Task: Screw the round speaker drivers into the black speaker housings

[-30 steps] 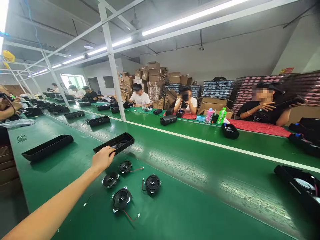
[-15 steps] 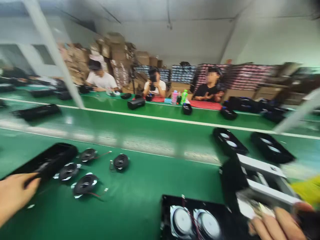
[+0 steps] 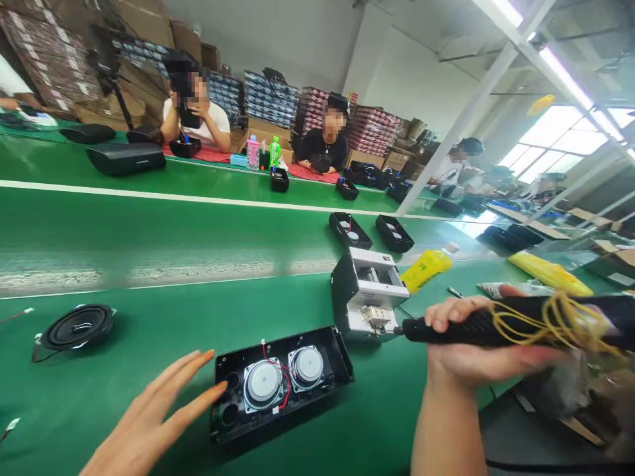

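Just beyond the fingertips of the left hand (image 3: 149, 423), on the glossy green belt surface (image 3: 149, 317), lies a black plastic speaker housing (image 3: 282, 383), a shallow oblong tray with its open side up. Two round speaker units with dull silver-grey backs sit side by side in its middle, and thin red wires loop between them; two empty round holes show at the end nearest that hand. The left hand is spread flat, fingers straight and apart, holding nothing, its tips just short of the housing's near corner.

To the other side of the housing, the right hand (image 3: 476, 344) is wrapped around a long black textured tool handle (image 3: 501, 327), which lies roughly level across the palm with the fingers curled over its top. A tangle of yellow cord (image 3: 555, 317) is wound about the handle farther out from the grip. The tool's narrow tip points at a small boxy fixture (image 3: 370, 291) of white and grey metal with a black side, standing just behind the housing; whether the tip touches it is hard to tell at this angle.

Well off from the left hand, a loose round black speaker driver (image 3: 77, 326) rests on the belt with a thin wire trailing. Past the fixture lie a yellow bottle (image 3: 426, 268) on its side and two more black housings (image 3: 372, 231).

Across the belt, other people sit at a far bench before stacked cardboard boxes (image 3: 149, 20).
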`<move>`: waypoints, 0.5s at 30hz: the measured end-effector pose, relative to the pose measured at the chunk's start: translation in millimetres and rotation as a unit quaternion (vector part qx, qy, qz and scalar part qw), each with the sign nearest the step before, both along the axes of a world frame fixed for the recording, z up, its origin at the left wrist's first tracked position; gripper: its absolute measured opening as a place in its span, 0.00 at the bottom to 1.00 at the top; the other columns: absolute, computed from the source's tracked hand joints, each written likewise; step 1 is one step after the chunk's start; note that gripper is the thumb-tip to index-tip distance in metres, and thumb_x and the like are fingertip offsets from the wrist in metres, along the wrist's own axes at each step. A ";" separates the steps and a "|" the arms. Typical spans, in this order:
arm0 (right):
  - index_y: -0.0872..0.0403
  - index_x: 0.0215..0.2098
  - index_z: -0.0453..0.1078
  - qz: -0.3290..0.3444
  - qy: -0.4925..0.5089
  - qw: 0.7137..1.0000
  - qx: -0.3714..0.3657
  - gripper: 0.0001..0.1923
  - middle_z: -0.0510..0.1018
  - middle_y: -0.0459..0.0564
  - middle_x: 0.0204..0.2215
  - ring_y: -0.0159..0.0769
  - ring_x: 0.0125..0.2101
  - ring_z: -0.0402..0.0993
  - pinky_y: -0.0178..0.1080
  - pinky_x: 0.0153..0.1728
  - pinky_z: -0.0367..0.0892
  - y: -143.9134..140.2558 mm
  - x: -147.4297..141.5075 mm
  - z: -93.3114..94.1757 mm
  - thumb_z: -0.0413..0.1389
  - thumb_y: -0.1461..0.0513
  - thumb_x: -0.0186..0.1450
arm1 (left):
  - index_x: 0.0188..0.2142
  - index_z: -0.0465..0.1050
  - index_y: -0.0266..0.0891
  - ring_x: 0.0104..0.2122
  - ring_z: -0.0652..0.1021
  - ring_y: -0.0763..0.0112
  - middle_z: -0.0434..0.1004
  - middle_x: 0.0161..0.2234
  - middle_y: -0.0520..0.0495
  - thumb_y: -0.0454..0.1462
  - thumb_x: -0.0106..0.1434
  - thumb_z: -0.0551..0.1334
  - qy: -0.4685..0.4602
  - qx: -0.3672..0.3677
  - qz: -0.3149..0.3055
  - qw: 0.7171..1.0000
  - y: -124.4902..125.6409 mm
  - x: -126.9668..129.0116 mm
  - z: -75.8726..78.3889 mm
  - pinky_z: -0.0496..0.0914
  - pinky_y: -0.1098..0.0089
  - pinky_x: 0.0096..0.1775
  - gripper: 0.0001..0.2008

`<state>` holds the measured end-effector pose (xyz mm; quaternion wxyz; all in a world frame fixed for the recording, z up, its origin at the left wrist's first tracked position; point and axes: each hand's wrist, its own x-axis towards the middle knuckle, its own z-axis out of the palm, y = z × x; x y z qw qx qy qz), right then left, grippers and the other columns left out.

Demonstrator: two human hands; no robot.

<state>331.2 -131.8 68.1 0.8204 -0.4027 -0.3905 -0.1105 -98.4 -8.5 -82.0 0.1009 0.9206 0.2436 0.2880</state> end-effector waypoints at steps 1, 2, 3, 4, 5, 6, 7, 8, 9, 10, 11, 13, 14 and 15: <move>0.49 0.48 0.71 0.001 0.002 1.000 -0.008 0.37 0.68 0.37 0.17 0.33 0.10 0.56 0.35 0.08 0.58 5.7 -1.3 -1.0 0.50 0.29 0.65 | 0.74 0.58 0.63 0.72 0.66 0.37 0.56 0.77 0.48 0.58 0.65 0.61 0.001 -0.014 -0.020 1.000 -3.3 12.9 4.7 0.75 0.36 0.62 0.39; 0.49 0.47 0.71 0.002 0.003 1.000 -0.013 0.35 0.68 0.37 0.17 0.32 0.11 0.57 0.35 0.09 0.58 11.3 -2.8 -1.9 0.50 0.30 0.66 | 0.74 0.59 0.62 0.73 0.64 0.36 0.55 0.78 0.48 0.57 0.65 0.63 0.004 -0.029 -0.033 0.999 -5.5 24.2 8.8 0.74 0.36 0.62 0.39; 0.49 0.46 0.71 0.001 0.004 1.000 -0.015 0.35 0.67 0.37 0.18 0.32 0.11 0.57 0.34 0.09 0.58 16.5 -4.4 -2.7 0.50 0.30 0.67 | 0.74 0.60 0.63 0.73 0.63 0.36 0.54 0.78 0.48 0.56 0.65 0.64 0.008 -0.040 -0.039 0.998 -6.5 33.3 11.9 0.75 0.36 0.61 0.39; 0.50 0.45 0.72 -0.002 0.005 1.000 -0.019 0.34 0.67 0.38 0.19 0.31 0.12 0.58 0.33 0.09 0.58 21.0 -5.7 -3.4 0.49 0.30 0.67 | 0.73 0.62 0.63 0.73 0.64 0.36 0.54 0.78 0.49 0.55 0.64 0.66 0.011 -0.044 -0.043 0.998 -6.6 40.2 13.8 0.76 0.36 0.60 0.38; 0.50 0.44 0.72 -0.006 0.005 1.000 -0.024 0.35 0.66 0.38 0.19 0.30 0.12 0.58 0.33 0.10 0.58 24.8 -6.6 -4.1 0.50 0.30 0.67 | 0.72 0.64 0.63 0.72 0.65 0.35 0.54 0.78 0.49 0.53 0.64 0.67 0.012 -0.046 -0.046 0.998 -6.0 45.0 14.5 0.78 0.37 0.59 0.37; 0.50 0.44 0.72 -0.008 0.004 1.000 -0.030 0.36 0.66 0.38 0.20 0.29 0.12 0.58 0.33 0.10 0.58 27.8 -7.0 -4.9 0.50 0.29 0.67 | 0.71 0.66 0.63 0.71 0.67 0.36 0.55 0.77 0.49 0.51 0.64 0.68 0.012 -0.048 -0.046 0.998 -5.0 47.9 14.3 0.79 0.38 0.58 0.36; 0.51 0.44 0.72 -0.007 0.003 0.999 -0.038 0.36 0.66 0.38 0.20 0.29 0.12 0.59 0.33 0.11 0.58 29.9 -7.1 -5.8 0.50 0.29 0.66 | 0.70 0.67 0.63 0.70 0.68 0.37 0.55 0.77 0.49 0.49 0.65 0.67 0.009 -0.051 -0.044 0.998 -4.0 49.5 13.6 0.79 0.39 0.58 0.34; 0.52 0.44 0.72 -0.006 0.002 0.999 -0.046 0.37 0.66 0.38 0.20 0.29 0.12 0.59 0.33 0.11 0.59 31.3 -6.9 -6.9 0.51 0.29 0.66 | 0.69 0.68 0.62 0.70 0.69 0.39 0.56 0.77 0.49 0.48 0.66 0.67 0.005 -0.055 -0.039 0.998 -3.3 50.2 12.7 0.80 0.41 0.58 0.32; 0.52 0.43 0.72 -0.003 0.001 0.999 -0.054 0.37 0.67 0.39 0.20 0.29 0.12 0.59 0.33 0.12 0.59 32.1 -6.4 -8.0 0.51 0.29 0.66 | 0.68 0.69 0.62 0.69 0.70 0.41 0.57 0.76 0.49 0.46 0.67 0.66 0.000 -0.061 -0.033 0.998 -3.0 50.5 12.0 0.80 0.42 0.58 0.30; 0.53 0.42 0.73 0.001 0.001 0.998 -0.061 0.37 0.67 0.39 0.20 0.29 0.12 0.60 0.33 0.12 0.60 32.4 -5.9 -9.1 0.51 0.29 0.67 | 0.67 0.70 0.62 0.69 0.70 0.42 0.58 0.76 0.49 0.45 0.68 0.64 -0.004 -0.067 -0.027 0.997 -3.0 50.6 11.6 0.79 0.42 0.59 0.28; 0.54 0.41 0.73 0.003 0.001 0.998 -0.066 0.37 0.67 0.39 0.20 0.28 0.12 0.60 0.33 0.12 0.60 32.4 -5.3 -10.1 0.50 0.30 0.68 | 0.66 0.71 0.62 0.69 0.70 0.43 0.58 0.76 0.50 0.45 0.69 0.64 -0.006 -0.072 -0.024 0.997 -3.2 50.7 11.6 0.79 0.43 0.60 0.26; 0.54 0.41 0.73 0.009 0.001 0.997 -0.073 0.36 0.67 0.39 0.20 0.28 0.12 0.60 0.33 0.13 0.60 32.1 -4.1 -11.3 0.49 0.31 0.70 | 0.64 0.72 0.61 0.69 0.70 0.44 0.58 0.75 0.50 0.45 0.69 0.63 -0.008 -0.075 -0.029 0.997 -3.9 51.2 12.7 0.79 0.44 0.60 0.24; 0.54 0.41 0.73 0.012 0.002 0.997 -0.075 0.36 0.66 0.39 0.20 0.28 0.12 0.60 0.33 0.13 0.60 32.0 -3.6 -11.6 0.49 0.31 0.70 | 0.64 0.72 0.61 0.69 0.70 0.45 0.58 0.75 0.51 0.44 0.69 0.63 -0.007 -0.077 -0.031 0.997 -4.1 51.6 13.5 0.79 0.44 0.60 0.23; 0.54 0.41 0.73 0.014 0.004 0.997 -0.076 0.36 0.66 0.39 0.19 0.28 0.12 0.60 0.32 0.13 0.60 31.9 -3.1 -11.7 0.49 0.31 0.70 | 0.63 0.72 0.61 0.69 0.70 0.45 0.58 0.76 0.51 0.44 0.70 0.63 -0.005 -0.078 -0.033 0.996 -4.2 51.9 14.4 0.78 0.45 0.60 0.23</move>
